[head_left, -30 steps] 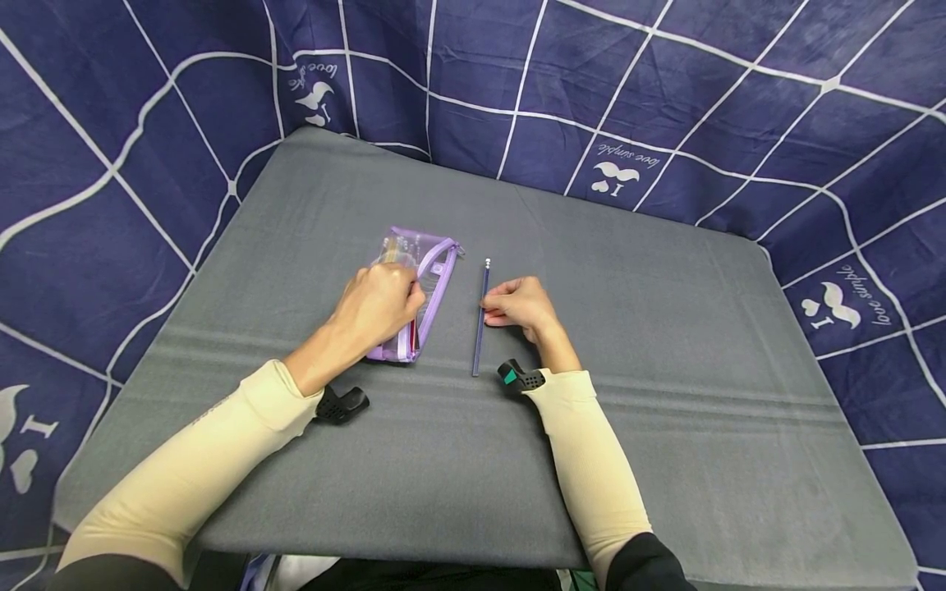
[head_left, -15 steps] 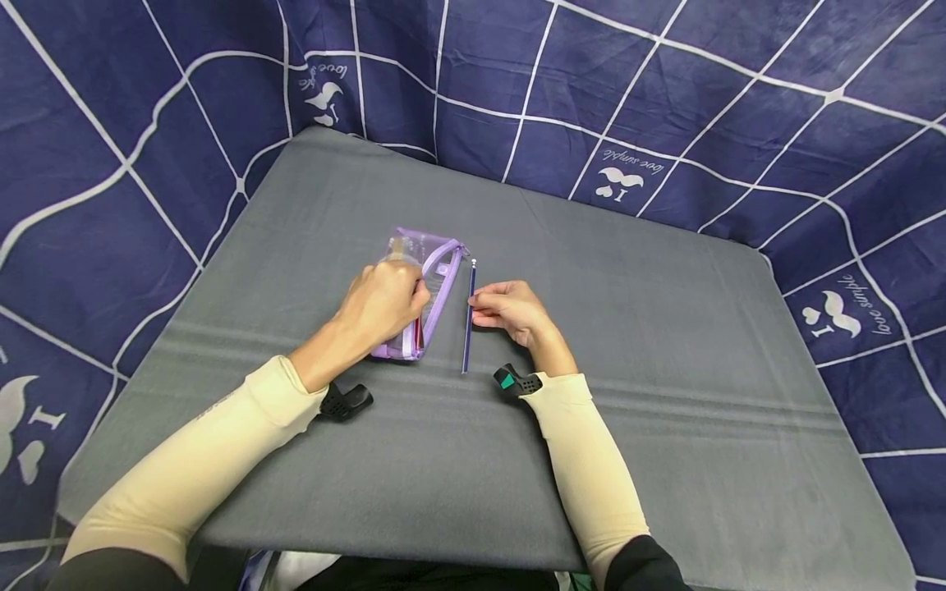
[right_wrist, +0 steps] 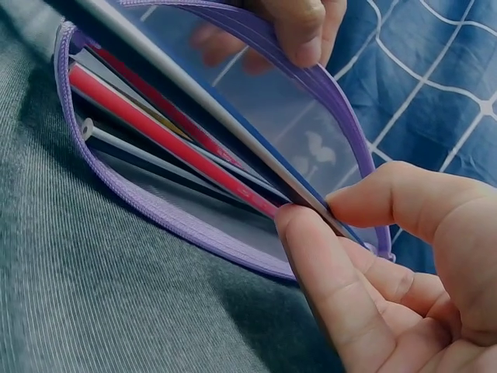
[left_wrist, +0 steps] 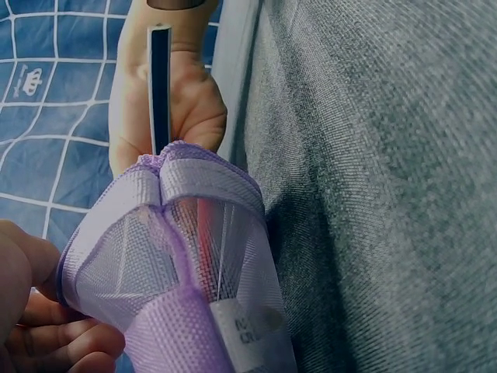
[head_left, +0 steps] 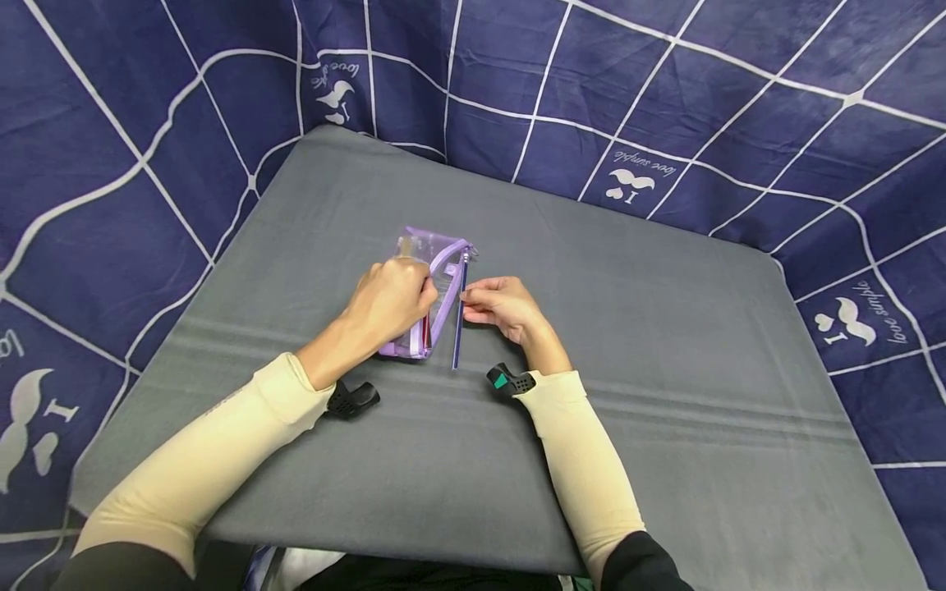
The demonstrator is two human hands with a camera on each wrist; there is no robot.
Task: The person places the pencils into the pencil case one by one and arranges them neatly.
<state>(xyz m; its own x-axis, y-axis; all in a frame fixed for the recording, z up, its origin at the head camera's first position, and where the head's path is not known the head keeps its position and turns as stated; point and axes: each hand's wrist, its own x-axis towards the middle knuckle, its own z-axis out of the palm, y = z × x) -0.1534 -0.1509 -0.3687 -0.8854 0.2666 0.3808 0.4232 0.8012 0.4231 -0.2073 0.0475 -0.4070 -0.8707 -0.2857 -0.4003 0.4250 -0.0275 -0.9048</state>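
Observation:
A see-through pencil case (head_left: 423,242) with purple trim lies on the table, its zipped mouth spread toward the right. My left hand (head_left: 392,300) grips the upper edge of that mouth; its thumb and fingers (right_wrist: 299,27) show at the rim in the right wrist view. Between thumb and fingertips, my right hand (head_left: 506,308) pinches a dark blue pencil (head_left: 458,336) along its middle. The pencil runs alongside the mouth, its white-tipped end away from the body. Inside the case, red pencils (right_wrist: 155,124) and a grey one (right_wrist: 147,151) are visible.
The grey cloth-covered table (head_left: 665,369) extends to both sides of the hands. A blue curtain with white grid lines (head_left: 562,98) hangs around its back and sides. Black wrist mounts (head_left: 510,380) protrude below both hands.
My right hand has carried the blue pencil leftward, from apart to right beside the case's mouth. The left hand keeps its grip on the rim. The head view has shifted slightly.

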